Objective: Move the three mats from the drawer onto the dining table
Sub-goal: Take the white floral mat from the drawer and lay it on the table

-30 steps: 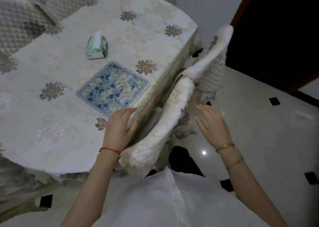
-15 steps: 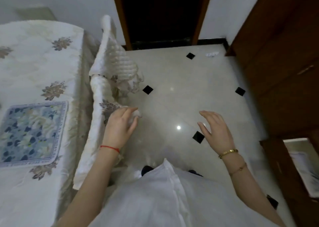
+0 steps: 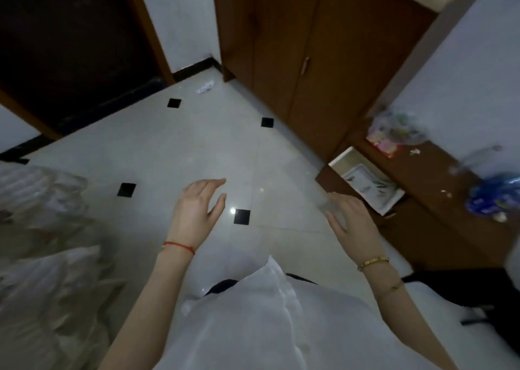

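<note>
Both hands, left [image 3: 197,215] and right [image 3: 351,223], loose-fingered, empty over floor [image 3: 197,150]; open drawer [image 3: 374,184] just right.

Both bare forearms are extended forward and slightly apart. The left hand [image 3: 197,215] is held palm down, its fingers loosely straight and close together, the thumb spread to the side; nothing is gripped by it. A red string bracelet [image 3: 178,247] is worn on the left wrist. The right hand [image 3: 351,223] is likewise held out with relaxed fingers, their tips blurred, and nothing is held. A gold bangle [image 3: 372,262] and a thin chain are worn on the right wrist.
</note>
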Motion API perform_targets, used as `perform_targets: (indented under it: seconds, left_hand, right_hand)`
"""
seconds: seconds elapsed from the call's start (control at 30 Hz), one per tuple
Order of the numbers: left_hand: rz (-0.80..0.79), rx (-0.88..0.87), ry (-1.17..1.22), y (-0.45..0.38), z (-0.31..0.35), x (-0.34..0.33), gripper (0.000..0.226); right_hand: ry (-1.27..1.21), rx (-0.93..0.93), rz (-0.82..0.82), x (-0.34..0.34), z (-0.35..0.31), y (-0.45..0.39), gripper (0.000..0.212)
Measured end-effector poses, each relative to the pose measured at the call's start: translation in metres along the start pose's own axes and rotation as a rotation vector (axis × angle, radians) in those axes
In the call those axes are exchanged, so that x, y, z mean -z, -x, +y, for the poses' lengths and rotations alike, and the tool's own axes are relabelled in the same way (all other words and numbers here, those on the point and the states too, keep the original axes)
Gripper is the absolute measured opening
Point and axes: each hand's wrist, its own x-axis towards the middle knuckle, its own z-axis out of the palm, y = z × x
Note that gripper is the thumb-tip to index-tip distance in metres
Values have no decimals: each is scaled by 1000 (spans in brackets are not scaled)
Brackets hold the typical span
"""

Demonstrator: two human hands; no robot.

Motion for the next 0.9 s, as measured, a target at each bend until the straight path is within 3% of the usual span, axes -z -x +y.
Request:
perform_targets:
  seconds: [0.2, 0.47, 0.9]
  left_hand:
    - [-83, -142, 46, -67, 72, -59, 37]
    - [-194, -352, 99, -160, 124, -134, 33]
    - [-352, -577, 182, -344, 186, -279, 33]
  right_hand:
    - [35, -154, 105, 46, 76, 9, 37]
    - [20, -370, 207, 53, 139, -2, 37]
    - [0, -738, 381, 45, 255, -100, 35]
